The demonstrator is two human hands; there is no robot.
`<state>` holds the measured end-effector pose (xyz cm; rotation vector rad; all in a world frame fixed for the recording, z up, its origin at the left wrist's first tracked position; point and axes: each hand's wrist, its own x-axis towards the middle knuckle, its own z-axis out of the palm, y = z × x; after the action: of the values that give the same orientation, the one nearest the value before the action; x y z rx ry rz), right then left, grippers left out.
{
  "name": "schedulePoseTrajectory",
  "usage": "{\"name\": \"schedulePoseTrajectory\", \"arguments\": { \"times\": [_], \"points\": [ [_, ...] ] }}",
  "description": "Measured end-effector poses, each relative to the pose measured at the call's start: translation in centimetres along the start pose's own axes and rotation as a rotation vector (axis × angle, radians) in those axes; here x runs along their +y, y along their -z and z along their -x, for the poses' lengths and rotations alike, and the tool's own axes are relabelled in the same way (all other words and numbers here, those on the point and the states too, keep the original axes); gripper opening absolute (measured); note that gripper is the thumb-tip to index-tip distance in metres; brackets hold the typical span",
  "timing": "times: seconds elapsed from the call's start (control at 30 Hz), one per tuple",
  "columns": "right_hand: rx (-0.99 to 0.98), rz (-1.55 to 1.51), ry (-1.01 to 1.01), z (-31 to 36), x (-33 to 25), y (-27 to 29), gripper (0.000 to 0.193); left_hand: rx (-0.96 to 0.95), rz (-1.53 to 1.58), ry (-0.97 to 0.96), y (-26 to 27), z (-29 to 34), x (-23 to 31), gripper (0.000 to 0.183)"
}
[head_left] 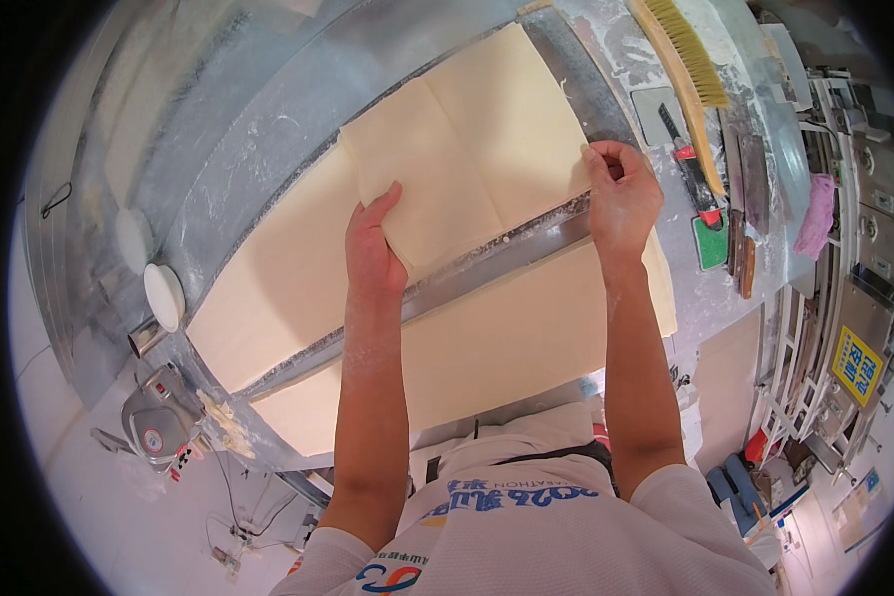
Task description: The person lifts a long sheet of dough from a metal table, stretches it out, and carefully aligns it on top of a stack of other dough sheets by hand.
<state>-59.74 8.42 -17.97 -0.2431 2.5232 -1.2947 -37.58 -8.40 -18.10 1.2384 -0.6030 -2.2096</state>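
Observation:
A folded, pale dough sheet (447, 149) with a crease across it lies over a longer dough sheet (268, 268) on the work table. At its left edge my left hand (375, 253) holds on, thumb on top and most fingers hidden. My right hand (628, 199) is closed in a pinch at the sheet's right edge, near the front corner. Closer to me, a second long strip of dough (507, 338) runs beneath both forearms, set apart by a strip of bare metal.
A long-handled bench brush (700, 89), a red-and-black knife (690, 169), a green scraper (710, 243) and flat blades (753, 184) lie at the right. A white bowl (165, 297) stands left, above a metal machine (159, 417). A pink cloth (816, 216) hangs far right.

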Motion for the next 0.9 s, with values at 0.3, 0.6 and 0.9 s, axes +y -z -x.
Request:
{"name": "schedulePoseTrajectory", "arguments": {
  "times": [0.3, 0.6, 0.9],
  "points": [
    [-0.099, -0.018, 0.272, 3.3, -2.3, -0.7, 0.008, 0.035, 0.016, 0.004, 0.7, -0.1, -0.1, 0.042],
    [0.009, 0.003, 0.358, 2.5, -1.6, -1.6, 0.013, 0.036, -0.116, -0.038, -0.5, 0.6, 0.3, 0.039],
    [-0.239, -0.161, 0.482, 6.4, -5.1, -5.5, 0.013, 0.201, -1.096, -0.455, -5.1, 3.6, 1.7, 0.036]
  ]
}}
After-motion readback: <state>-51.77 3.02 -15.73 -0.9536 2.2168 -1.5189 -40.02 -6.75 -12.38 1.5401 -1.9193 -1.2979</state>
